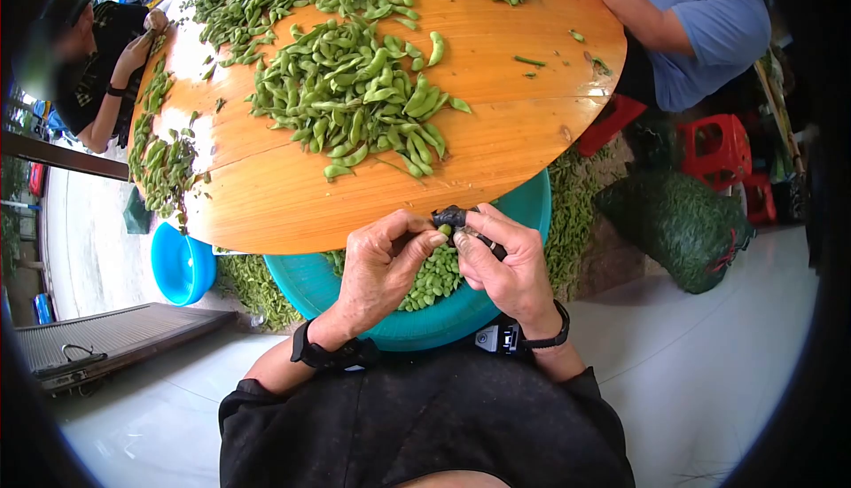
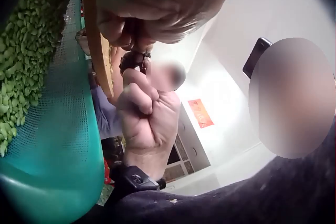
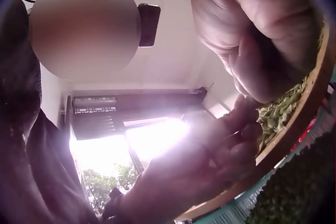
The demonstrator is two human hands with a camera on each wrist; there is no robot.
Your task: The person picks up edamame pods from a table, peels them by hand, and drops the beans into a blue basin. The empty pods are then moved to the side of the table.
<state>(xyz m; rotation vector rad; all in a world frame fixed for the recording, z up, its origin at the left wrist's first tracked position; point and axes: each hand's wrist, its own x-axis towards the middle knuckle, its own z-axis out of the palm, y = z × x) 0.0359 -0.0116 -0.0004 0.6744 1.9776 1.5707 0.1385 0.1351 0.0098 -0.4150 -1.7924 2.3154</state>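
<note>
Over the near edge of the table both hands meet at fingertip height. My left hand pinches a green soybean pod between thumb and index finger. My right hand grips a small black-handled tool whose dark front part lies right at the pod; I cannot tell its exact kind. Below the hands sits a green plastic basket holding many shelled green beans. In the left wrist view the right hand has its fingers curled, facing the left hand.
A heap of soybean pods covers the middle of the wooden table. One person sits at the right, another at the left. A blue basin, a full mesh sack and red stools stand around. Pods lie on the floor.
</note>
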